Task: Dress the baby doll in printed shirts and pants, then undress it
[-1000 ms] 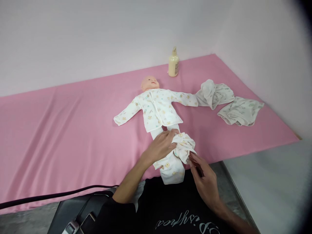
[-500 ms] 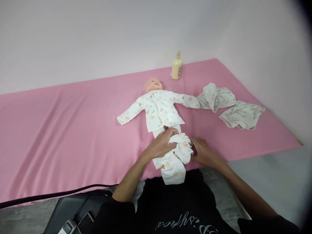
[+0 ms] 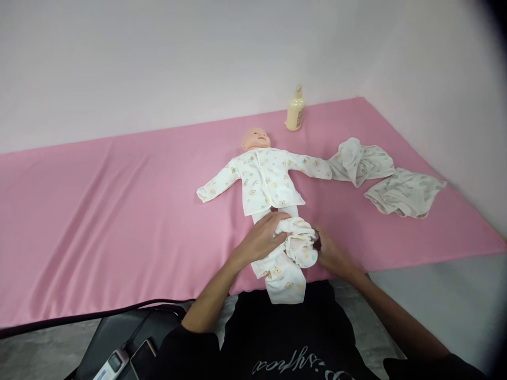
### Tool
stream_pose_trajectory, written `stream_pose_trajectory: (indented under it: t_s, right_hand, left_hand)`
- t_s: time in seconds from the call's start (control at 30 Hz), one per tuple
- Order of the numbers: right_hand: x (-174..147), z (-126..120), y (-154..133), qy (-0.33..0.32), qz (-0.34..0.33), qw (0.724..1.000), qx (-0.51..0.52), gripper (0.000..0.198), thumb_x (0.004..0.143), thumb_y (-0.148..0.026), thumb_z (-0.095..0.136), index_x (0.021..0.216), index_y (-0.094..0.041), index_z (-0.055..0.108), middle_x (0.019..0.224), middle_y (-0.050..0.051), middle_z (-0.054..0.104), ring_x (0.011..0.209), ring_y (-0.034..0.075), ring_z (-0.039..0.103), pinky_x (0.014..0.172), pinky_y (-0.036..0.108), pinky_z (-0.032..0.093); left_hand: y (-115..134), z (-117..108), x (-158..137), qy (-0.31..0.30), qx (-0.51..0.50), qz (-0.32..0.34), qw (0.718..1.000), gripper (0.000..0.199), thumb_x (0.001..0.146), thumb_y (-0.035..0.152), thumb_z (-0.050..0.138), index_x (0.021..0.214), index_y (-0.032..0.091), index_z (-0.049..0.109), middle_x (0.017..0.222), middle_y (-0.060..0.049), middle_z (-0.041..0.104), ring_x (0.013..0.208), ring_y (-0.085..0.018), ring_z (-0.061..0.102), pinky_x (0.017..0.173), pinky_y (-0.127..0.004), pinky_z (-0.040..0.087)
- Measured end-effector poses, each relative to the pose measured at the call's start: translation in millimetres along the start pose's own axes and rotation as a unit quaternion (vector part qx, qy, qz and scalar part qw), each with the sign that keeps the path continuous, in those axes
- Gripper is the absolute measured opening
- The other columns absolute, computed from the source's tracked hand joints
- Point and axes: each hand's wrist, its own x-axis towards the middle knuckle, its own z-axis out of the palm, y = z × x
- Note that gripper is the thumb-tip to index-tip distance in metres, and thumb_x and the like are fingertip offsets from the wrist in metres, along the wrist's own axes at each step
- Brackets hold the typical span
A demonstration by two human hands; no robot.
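Observation:
A baby doll (image 3: 256,138) lies on its back, dressed in a white patterned jacket (image 3: 269,179). White patterned baby pants (image 3: 287,279) are bunched around the lower end of its legs, one leg of the pants hanging past the table's near edge. My left hand (image 3: 262,237) grips the bunched cloth from the left, thumb and fingers closed on it. On the right side, my right hand (image 3: 328,252) is curled against the same bundle with its fingers in the cloth's edge. The doll's feet are hidden by the fabric.
A pink sheet (image 3: 138,227) covers the table. A cream pump bottle (image 3: 295,112) stands near the wall. Two crumpled white garments lie at the right, a nearer cloth (image 3: 406,192) and a farther one (image 3: 362,161). A phone (image 3: 143,360) rests on a black chair (image 3: 114,332).
My right hand's fingers have curled further into the bunched pants. My left hand keeps its hold. The whole view has shifted slightly.

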Motion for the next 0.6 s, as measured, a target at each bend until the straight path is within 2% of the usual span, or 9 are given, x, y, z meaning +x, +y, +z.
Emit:
stream_pose_trajectory:
  t_s: [0.13, 0.23, 0.33, 0.43, 0.5, 0.6]
  right_hand:
    - [1.7, -9.7, -8.3, -0.023, -0.016, 0.997, -0.067, 0.028, 0.090, -0.025, 0.052, 0.118, -0.020, 0.056, 0.119, 0.012, 0.065, 0.111, 0.028, 0.062, 0.093, 0.044, 0.053]
    - [-0.1, -36.6, -11.4, -0.092, -0.060, 0.990, -0.089, 0.043, 0.092, -0.031, 0.056, 0.134, -0.024, 0.052, 0.136, 0.011, 0.060, 0.126, 0.030, 0.056, 0.104, 0.047, 0.049]
    - [-0.9, -71.6, -20.6, -0.148, -0.092, 0.981, -0.088, 0.066, 0.090, -0.046, 0.065, 0.150, -0.034, 0.040, 0.155, 0.005, 0.047, 0.142, 0.031, 0.044, 0.116, 0.051, 0.039]
    - [7.5, -89.1, -36.6, -0.135, -0.095, 0.986, -0.028, 0.058, 0.091, -0.049, 0.064, 0.145, -0.036, 0.047, 0.153, 0.004, 0.050, 0.139, 0.029, 0.048, 0.116, 0.047, 0.042]
    - [20.5, -85.0, -44.1, -0.111, -0.108, 0.988, -0.002, 0.049, 0.093, -0.047, 0.060, 0.139, -0.034, 0.053, 0.150, 0.004, 0.052, 0.136, 0.028, 0.051, 0.113, 0.047, 0.044]
    - [45.0, -67.4, -42.8, -0.103, -0.134, 0.985, -0.017, 0.037, 0.094, -0.040, 0.057, 0.130, -0.029, 0.058, 0.141, 0.005, 0.058, 0.131, 0.027, 0.054, 0.111, 0.047, 0.045]
  left_hand:
    - [-11.5, 4.0, 5.8, 0.074, 0.110, 0.051, 0.990, 0.026, 0.099, 0.022, 0.050, 0.123, 0.021, 0.057, 0.118, -0.005, 0.063, 0.115, -0.021, 0.056, 0.101, -0.039, 0.047]
    - [-17.2, 2.5, 7.7, 0.137, 0.155, 0.074, 0.976, 0.019, 0.098, 0.028, 0.054, 0.115, 0.020, 0.061, 0.111, -0.005, 0.065, 0.109, -0.021, 0.055, 0.099, -0.039, 0.046]
    - [-17.9, -4.9, -2.9, 0.166, 0.170, 0.044, 0.970, 0.027, 0.098, 0.041, 0.056, 0.114, 0.021, 0.062, 0.110, -0.007, 0.063, 0.110, -0.023, 0.053, 0.100, -0.041, 0.044]
    - [-17.6, -17.9, -28.7, 0.135, 0.096, -0.031, 0.986, 0.040, 0.096, 0.052, 0.055, 0.124, 0.024, 0.058, 0.122, -0.008, 0.059, 0.118, -0.024, 0.052, 0.104, -0.041, 0.044]
    - [-20.0, -27.0, -48.5, 0.082, 0.014, -0.080, 0.993, 0.044, 0.094, 0.054, 0.056, 0.131, 0.028, 0.054, 0.133, -0.007, 0.056, 0.123, -0.024, 0.051, 0.104, -0.041, 0.045]
    - [-26.7, -34.5, -69.4, 0.011, -0.063, -0.125, 0.990, 0.039, 0.094, 0.052, 0.055, 0.125, 0.029, 0.056, 0.131, -0.006, 0.058, 0.119, -0.023, 0.055, 0.102, -0.041, 0.048]
